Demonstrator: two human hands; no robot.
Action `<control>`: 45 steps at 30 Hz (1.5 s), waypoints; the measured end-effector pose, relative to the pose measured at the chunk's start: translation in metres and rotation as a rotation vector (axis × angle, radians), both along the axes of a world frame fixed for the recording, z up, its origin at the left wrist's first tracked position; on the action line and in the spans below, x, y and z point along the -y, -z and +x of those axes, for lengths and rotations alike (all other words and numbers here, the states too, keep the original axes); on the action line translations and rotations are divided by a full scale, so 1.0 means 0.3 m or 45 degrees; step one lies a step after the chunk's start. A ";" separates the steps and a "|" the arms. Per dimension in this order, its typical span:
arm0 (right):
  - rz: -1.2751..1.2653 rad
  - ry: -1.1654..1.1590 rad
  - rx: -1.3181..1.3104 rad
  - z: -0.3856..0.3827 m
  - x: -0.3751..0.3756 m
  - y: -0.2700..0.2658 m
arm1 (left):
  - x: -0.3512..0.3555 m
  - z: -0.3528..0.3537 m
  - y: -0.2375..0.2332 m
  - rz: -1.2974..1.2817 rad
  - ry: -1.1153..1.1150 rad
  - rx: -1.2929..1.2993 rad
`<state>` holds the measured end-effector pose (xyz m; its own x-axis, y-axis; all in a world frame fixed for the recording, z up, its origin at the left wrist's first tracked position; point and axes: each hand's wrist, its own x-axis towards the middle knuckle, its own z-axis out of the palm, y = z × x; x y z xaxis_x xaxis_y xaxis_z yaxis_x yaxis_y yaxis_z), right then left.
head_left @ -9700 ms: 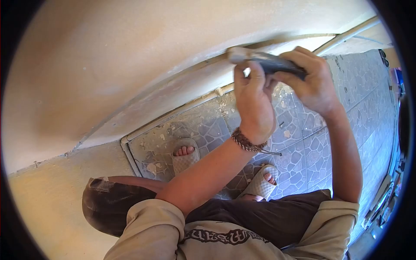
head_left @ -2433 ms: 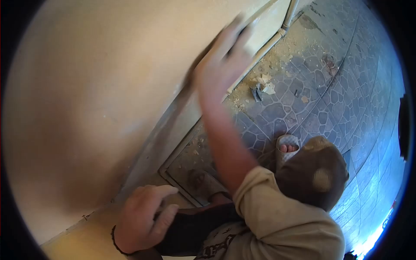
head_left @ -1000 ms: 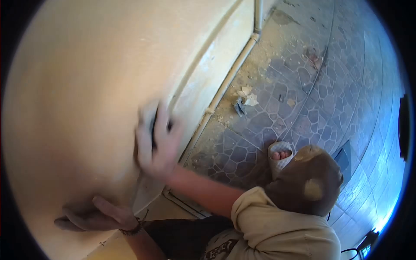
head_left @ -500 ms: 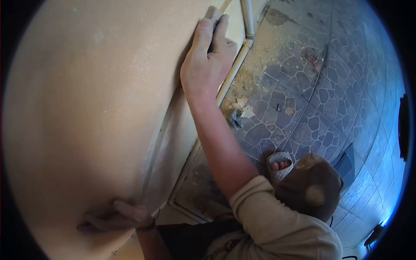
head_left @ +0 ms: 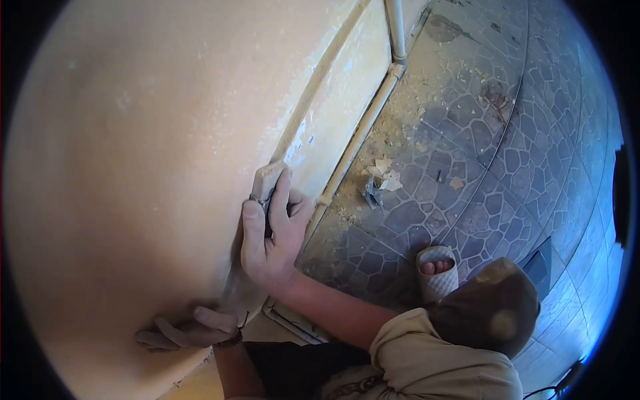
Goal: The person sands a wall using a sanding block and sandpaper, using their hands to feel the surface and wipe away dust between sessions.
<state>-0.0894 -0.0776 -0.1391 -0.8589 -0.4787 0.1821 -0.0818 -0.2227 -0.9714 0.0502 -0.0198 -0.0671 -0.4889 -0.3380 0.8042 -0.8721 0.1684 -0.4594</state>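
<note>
My right hand (head_left: 273, 243) grips a small dusty block (head_left: 269, 177), which looks like a sanding block, between thumb and fingers. The block rests against the narrow raised ledge (head_left: 320, 77) that runs along the wall (head_left: 147, 167). Lower down, my left hand (head_left: 193, 330) lies against the wall with its fingers stretched out and apart, holding nothing. A dark bracelet circles the left wrist. Pale, scuffed patches and flaked paint show on the wall beside the ledge, above the block.
A thin pipe (head_left: 363, 130) runs along the foot of the wall. Paint flakes (head_left: 387, 175) and dust lie on the stone-patterned floor (head_left: 493, 193). My foot in a light slipper (head_left: 437, 273) and my bent knee (head_left: 490, 307) are on the right. A dark flat object (head_left: 539, 261) lies behind the knee.
My right hand has come down along the ledge toward my body with the block, uncovering the upper ledge. My left hand stays at nearly the same place on the wall. The view has shifted slightly.
</note>
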 end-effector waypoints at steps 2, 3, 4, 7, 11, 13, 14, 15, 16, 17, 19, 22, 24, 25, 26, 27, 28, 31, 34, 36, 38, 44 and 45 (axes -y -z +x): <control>0.037 -0.021 -0.079 -0.063 0.035 -0.010 | -0.006 -0.001 -0.010 0.007 0.021 0.018; 0.111 -0.027 0.016 -0.166 0.115 -0.049 | -0.030 0.009 -0.015 0.056 -0.026 0.034; 0.223 -0.019 0.082 -0.293 0.191 -0.095 | -0.036 0.009 -0.012 0.076 -0.065 0.035; 0.302 -0.159 0.318 -0.357 0.259 -0.068 | -0.061 -0.008 -0.021 0.118 -0.124 -0.001; 0.414 -0.022 -0.664 -0.060 0.016 -0.098 | -0.056 0.041 -0.020 0.163 0.036 0.016; 0.254 -0.138 -0.518 -0.050 0.012 -0.111 | -0.064 0.052 -0.029 0.219 0.130 -0.075; 0.220 -0.032 -0.442 -0.086 0.071 -0.066 | -0.079 0.059 -0.038 0.258 0.166 -0.148; 0.179 0.075 -0.367 -0.148 0.133 -0.049 | -0.086 0.057 -0.041 0.283 0.164 -0.143; 0.244 -0.108 0.287 -0.337 0.214 -0.120 | -0.086 0.041 -0.032 0.289 0.159 -0.152; 0.106 -0.300 0.782 -0.492 0.244 -0.196 | -0.087 0.027 -0.029 0.299 0.152 -0.159; 0.094 -0.262 0.748 -0.516 0.259 -0.205 | -0.057 0.029 -0.025 0.158 0.125 0.017; 0.238 -0.024 -0.226 -0.193 0.147 -0.087 | 0.027 -0.013 0.006 0.044 0.209 0.047; 0.267 -0.007 -0.433 -0.153 0.124 -0.061 | 0.043 0.004 0.012 0.062 0.287 0.040; 0.293 -0.059 -0.429 -0.181 0.121 -0.073 | 0.022 0.029 0.000 0.093 0.307 0.050; 0.265 -0.090 -0.221 -0.268 0.167 -0.092 | 0.000 0.050 -0.012 0.119 0.318 0.055; 0.231 -0.104 -0.012 -0.354 0.212 -0.112 | -0.002 0.049 -0.010 0.107 0.326 0.054; 0.195 -0.075 0.114 -0.395 0.248 -0.114 | 0.007 0.034 -0.006 0.092 0.334 0.049; 0.209 0.019 -0.150 -0.323 0.214 -0.093 | 0.005 0.010 -0.001 -0.002 0.334 0.034; 0.090 -0.113 -0.068 0.060 -0.049 -0.078 | 0.055 -0.008 0.024 -0.040 0.566 -0.096; 0.035 -0.190 0.028 0.142 -0.118 -0.072 | 0.051 -0.009 0.008 0.016 0.657 0.021; 0.063 -0.105 0.000 0.054 -0.037 -0.072 | 0.000 0.055 -0.017 0.199 0.670 0.067; 0.077 0.079 -0.052 0.103 -0.002 -0.097 | -0.219 0.135 -0.223 0.053 0.591 -0.543; 0.092 0.126 -0.139 0.228 -0.057 -0.090 | -0.233 0.145 -0.262 0.002 0.602 -0.532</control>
